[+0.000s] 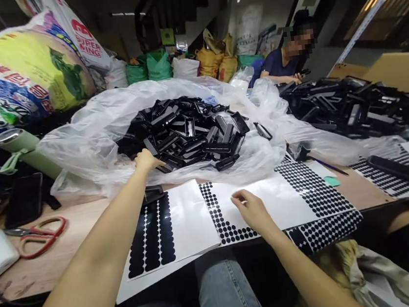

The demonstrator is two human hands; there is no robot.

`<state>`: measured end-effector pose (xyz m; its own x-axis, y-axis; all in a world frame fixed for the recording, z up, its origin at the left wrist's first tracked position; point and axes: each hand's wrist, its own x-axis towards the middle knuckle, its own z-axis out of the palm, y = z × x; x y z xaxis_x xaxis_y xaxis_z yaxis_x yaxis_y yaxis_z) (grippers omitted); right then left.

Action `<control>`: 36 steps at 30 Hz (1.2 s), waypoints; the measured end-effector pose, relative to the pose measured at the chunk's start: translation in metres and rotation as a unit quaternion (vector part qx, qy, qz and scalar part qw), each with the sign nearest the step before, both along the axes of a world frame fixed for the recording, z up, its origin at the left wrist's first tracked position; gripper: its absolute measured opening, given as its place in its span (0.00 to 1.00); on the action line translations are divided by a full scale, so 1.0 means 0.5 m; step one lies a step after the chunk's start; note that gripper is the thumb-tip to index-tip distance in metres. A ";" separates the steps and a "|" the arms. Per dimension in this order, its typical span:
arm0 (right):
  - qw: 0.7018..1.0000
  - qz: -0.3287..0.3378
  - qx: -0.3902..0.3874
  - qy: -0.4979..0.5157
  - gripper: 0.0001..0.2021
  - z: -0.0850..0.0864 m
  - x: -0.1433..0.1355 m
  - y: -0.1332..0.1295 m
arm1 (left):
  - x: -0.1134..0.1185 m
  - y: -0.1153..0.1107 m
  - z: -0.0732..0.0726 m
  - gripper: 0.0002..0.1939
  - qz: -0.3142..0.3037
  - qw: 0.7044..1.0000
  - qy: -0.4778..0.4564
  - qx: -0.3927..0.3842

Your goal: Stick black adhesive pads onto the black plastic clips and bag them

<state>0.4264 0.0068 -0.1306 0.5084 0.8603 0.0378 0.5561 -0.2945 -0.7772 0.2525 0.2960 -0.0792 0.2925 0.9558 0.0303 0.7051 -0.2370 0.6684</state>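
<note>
table: wooden, crowded; sticker sheets hung past near edge; risk judged: sheets could slide off onto lap if nudged by forearm
plastic bag: clear, spread open around heap of black plastic parts; risk judged: loose film could drag with a part and spill pieces toward sheets
second heap: black parts at far right, in front of another person; well apart from own hands
sticker sheets: white backing, rows of black round dots; lay between bag and table edge; partly emptied
scissors: red handles, left of sheets; near left forearm; risk judged: elbow sweep could knock them off
left hand: reached into bag's near edge; fingers curled onto a black part at heap's rim; closed grasp or mere touch could not be told
right hand: rested on middle sheet; thumb and forefinger pinched together at a dot spot; dot between them too small to confirm; risk judged: dot could fold or stick to skin
</note>
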 end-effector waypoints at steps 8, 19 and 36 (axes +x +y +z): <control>0.993 0.033 -0.092 -0.058 0.05 -0.056 -0.026 0.143 | -0.004 -0.147 0.022 0.19 0.063 0.995 -0.043 0.061; 0.992 0.099 -0.023 0.081 0.07 0.007 -0.121 0.059 | -0.128 -0.431 -0.128 0.25 0.012 0.885 -0.383 -0.264; 0.997 0.059 0.021 0.050 0.06 -0.041 -0.230 0.039 | -0.135 -0.450 -0.186 0.24 0.035 0.886 -0.388 -0.250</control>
<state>0.3116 0.0264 -0.1509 0.4064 0.9132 0.0287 0.5038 -0.1977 -0.8409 0.1852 0.0711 -0.1724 0.3086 0.9215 -0.2358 -0.0116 0.2515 0.9678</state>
